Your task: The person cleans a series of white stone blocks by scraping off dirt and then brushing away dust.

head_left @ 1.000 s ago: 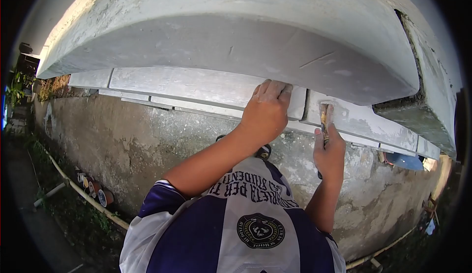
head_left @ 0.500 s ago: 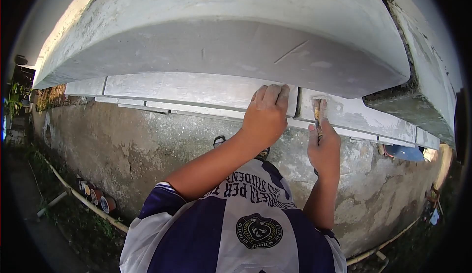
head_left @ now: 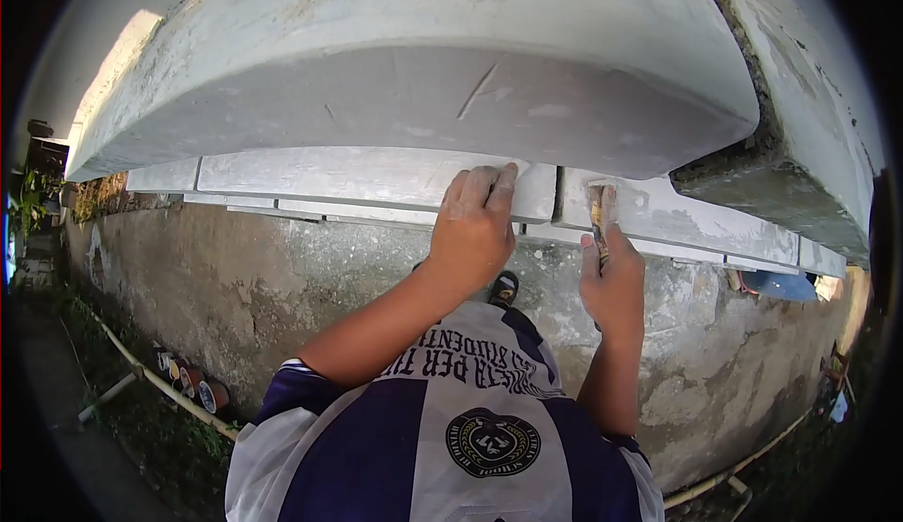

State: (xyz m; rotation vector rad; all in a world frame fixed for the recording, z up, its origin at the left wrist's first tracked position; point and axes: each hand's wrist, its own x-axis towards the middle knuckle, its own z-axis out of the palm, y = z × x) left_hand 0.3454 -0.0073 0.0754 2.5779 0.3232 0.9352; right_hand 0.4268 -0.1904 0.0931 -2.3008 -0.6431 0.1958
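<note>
My left hand (head_left: 476,216) rests with its fingers on the long white slab (head_left: 339,172), just left of a dark joint. Its fingers reach up the slab with slight gaps between them, and the fingertips look dusted white. Right of that joint, my right hand (head_left: 613,277) grips a thin tool with a yellow-brown handle that looks like a paintbrush (head_left: 597,208). Its whitish tip is against the right-hand white slab (head_left: 658,204), and my index finger lies along the handle. The tool's lower end is hidden in the palm.
A thick grey-white concrete overhang (head_left: 404,89) juts out above both hands. Below runs a stained plaster wall (head_left: 207,249). A sandalled foot (head_left: 504,289) shows under my arms. Bamboo poles (head_left: 160,381), several pots (head_left: 213,394) and a blue object (head_left: 779,285) lie around.
My left hand has slid a little left along the slab, away from the joint. The right hand keeps the tool at about the same spot. The view has shifted slightly.
</note>
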